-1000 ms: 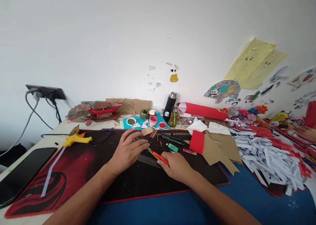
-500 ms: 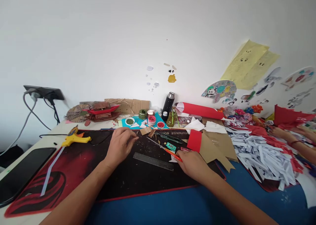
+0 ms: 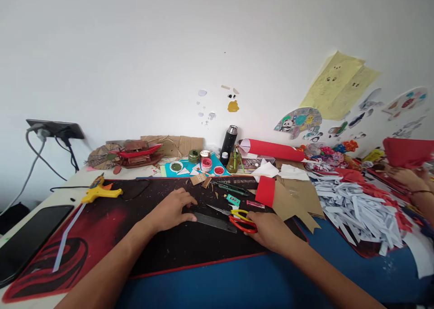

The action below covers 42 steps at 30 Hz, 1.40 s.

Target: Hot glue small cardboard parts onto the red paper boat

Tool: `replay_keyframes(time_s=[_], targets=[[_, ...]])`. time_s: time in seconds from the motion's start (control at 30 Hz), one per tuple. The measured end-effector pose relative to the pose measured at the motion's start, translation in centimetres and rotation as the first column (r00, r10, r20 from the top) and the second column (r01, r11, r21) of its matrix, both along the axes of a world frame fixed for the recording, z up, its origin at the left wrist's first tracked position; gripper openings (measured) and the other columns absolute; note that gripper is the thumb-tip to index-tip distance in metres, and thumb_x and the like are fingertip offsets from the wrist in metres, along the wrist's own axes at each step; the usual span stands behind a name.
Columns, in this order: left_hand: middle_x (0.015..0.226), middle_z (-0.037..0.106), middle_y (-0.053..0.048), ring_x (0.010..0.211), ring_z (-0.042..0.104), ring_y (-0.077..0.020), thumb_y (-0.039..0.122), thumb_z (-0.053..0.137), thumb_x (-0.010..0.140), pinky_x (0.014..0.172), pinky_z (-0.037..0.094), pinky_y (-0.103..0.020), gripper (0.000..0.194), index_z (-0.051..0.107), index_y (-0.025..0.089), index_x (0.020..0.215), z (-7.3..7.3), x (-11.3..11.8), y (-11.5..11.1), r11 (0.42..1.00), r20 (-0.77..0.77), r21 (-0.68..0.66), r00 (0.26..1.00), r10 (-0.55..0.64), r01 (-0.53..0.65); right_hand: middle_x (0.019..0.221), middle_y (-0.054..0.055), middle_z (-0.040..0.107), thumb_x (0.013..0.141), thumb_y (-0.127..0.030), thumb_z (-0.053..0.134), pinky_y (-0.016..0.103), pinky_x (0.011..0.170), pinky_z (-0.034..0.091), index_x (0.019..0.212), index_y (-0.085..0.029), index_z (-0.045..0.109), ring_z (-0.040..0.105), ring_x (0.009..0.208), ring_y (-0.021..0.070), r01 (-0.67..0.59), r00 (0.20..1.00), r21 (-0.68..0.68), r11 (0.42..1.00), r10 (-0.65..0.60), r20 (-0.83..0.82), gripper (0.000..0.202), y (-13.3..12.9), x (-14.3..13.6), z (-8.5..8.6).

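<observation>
My right hand (image 3: pixel 267 230) is closed round the handles of the scissors (image 3: pixel 242 221), one handle yellow and one red, with the blades pointing left over the black mat (image 3: pixel 169 254). My left hand (image 3: pixel 176 209) is over the mat with its fingers apart, the thumb at the left end of a dark ruler (image 3: pixel 215 222). Just behind the scissors lie a teal eraser-like piece (image 3: pixel 232 200) and a small pink item (image 3: pixel 255 204). A dark green cutter (image 3: pixel 230 188) rests farther back.
A yellow glue gun (image 3: pixel 101 192) and a phone (image 3: pixel 34 236) lie left. Paint pots (image 3: pixel 206 164) and a black flask (image 3: pixel 229 139) stand behind. At right are cardboard with a red band (image 3: pixel 265 191), white paper strips (image 3: pixel 362 214) and another person's hands (image 3: pixel 407 178).
The scissors have come nearer and turned, showing both handles. My left hand has moved down and right to the ruler, its fingers now spread. The other person's red item has shifted.
</observation>
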<state>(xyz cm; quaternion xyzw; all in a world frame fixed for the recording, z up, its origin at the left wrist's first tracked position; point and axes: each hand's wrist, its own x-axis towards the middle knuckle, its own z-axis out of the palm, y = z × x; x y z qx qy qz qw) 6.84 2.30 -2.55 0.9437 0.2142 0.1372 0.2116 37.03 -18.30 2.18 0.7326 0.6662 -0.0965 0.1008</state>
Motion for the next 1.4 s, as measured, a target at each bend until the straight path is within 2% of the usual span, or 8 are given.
replay_keyframes(time_s=[0.13, 0.33, 0.77, 0.93, 1.1, 1.2, 1.3, 1.4], targets=[[0.107, 0.075, -0.005, 0.105, 0.065, -0.0283, 0.046, 0.086, 0.089, 0.094, 0.047, -0.039, 0.03, 0.075, 0.024, 0.105, -0.1, 0.1, -0.1, 1.0, -0.063, -0.024, 0.998, -0.021, 0.019, 0.111, 0.016, 0.082, 0.097, -0.042, 0.076, 0.034, 0.075, 0.047, 0.114, -0.019, 0.072, 0.079, 0.101, 0.0369, 0.005, 1.0, -0.002, 1.0, -0.005, -0.021, 0.029, -0.2, -0.2, 0.0], [0.099, 0.072, -0.006, 0.1, 0.064, -0.0277, 0.038, 0.078, 0.094, 0.087, 0.046, -0.038, 0.016, 0.073, 0.024, 0.098, -0.4, 0.2, 0.0, 0.999, -0.064, -0.051, 0.998, -0.008, 0.005, 0.114, 0.017, 0.082, 0.097, -0.041, 0.078, 0.035, 0.077, 0.048, 0.121, -0.017, 0.073, 0.079, 0.103, 0.0383, 0.014, 0.999, -0.037, 0.999, -0.015, -0.036, 0.034, -0.4, -0.8, 0.9], [0.1, 0.072, -0.007, 0.1, 0.063, -0.0285, 0.045, 0.071, 0.097, 0.087, 0.047, -0.04, 0.021, 0.073, 0.024, 0.099, -0.7, 0.1, 0.1, 0.996, -0.061, -0.085, 0.998, -0.001, -0.004, 0.12, 0.016, 0.082, 0.093, -0.043, 0.083, 0.034, 0.076, 0.045, 0.124, -0.017, 0.073, 0.078, 0.107, 0.0375, 0.014, 0.993, -0.075, 0.997, -0.022, -0.114, 0.041, -0.8, -0.9, 1.9], [0.1, 0.072, -0.007, 0.099, 0.063, -0.0281, 0.046, 0.071, 0.097, 0.086, 0.047, -0.039, 0.022, 0.072, 0.024, 0.098, -1.0, 0.1, 0.2, 0.997, -0.052, -0.08, 0.999, 0.004, -0.008, 0.113, 0.015, 0.082, 0.091, -0.043, 0.085, 0.033, 0.073, 0.043, 0.122, -0.017, 0.073, 0.078, 0.101, 0.036, 0.004, 0.991, -0.079, 0.997, -0.014, -0.129, 0.042, -1.0, -0.8, 1.8], [0.1, 0.072, -0.007, 0.1, 0.063, -0.0284, 0.05, 0.069, 0.098, 0.088, 0.047, -0.04, 0.026, 0.072, 0.024, 0.098, -1.0, 0.1, 0.2, 0.996, -0.047, -0.086, 0.999, -0.005, 0.0, 0.108, 0.013, 0.082, 0.091, -0.054, 0.084, 0.032, 0.07, 0.04, 0.117, -0.018, 0.076, 0.078, 0.095, 0.0343, -0.041, 0.986, -0.041, 0.998, 0.033, -0.164, 0.045, -1.1, -0.8, 1.7], [0.102, 0.072, -0.007, 0.101, 0.063, -0.0285, 0.047, 0.07, 0.098, 0.088, 0.048, -0.04, 0.023, 0.072, 0.024, 0.099, -0.9, 0.1, 0.2, 0.995, -0.064, -0.096, 0.998, -0.001, -0.006, 0.107, 0.011, 0.083, 0.091, -0.063, 0.081, 0.031, 0.068, 0.039, 0.126, -0.02, 0.075, 0.077, 0.093, 0.0328, -0.055, 0.973, -0.039, 0.998, 0.045, -0.226, 0.056, -1.0, -1.3, 1.9], [0.101, 0.072, -0.006, 0.1, 0.064, -0.028, 0.046, 0.071, 0.097, 0.088, 0.047, -0.039, 0.022, 0.072, 0.024, 0.098, -0.8, 0.2, 0.2, 0.995, -0.066, -0.1, 0.998, 0.003, -0.01, 0.11, 0.01, 0.083, 0.095, -0.064, 0.076, 0.031, 0.07, 0.041, 0.132, -0.023, 0.074, 0.077, 0.097, 0.0324, -0.044, 0.966, -0.007, 0.999, 0.04, -0.256, 0.055, -0.6, -2.3, 1.9], [0.1, 0.072, -0.006, 0.099, 0.064, -0.0274, 0.047, 0.071, 0.098, 0.088, 0.047, -0.039, 0.023, 0.071, 0.025, 0.098, -0.6, 0.1, 0.1, 0.995, -0.063, -0.097, 0.998, 0.002, -0.008, 0.116, 0.012, 0.083, 0.101, -0.057, 0.072, 0.032, 0.075, 0.044, 0.131, -0.022, 0.072, 0.078, 0.102, 0.0335, -0.028, 0.976, 0.01, 1.0, 0.03, -0.217, 0.047, 0.0, -3.4, 1.4]])
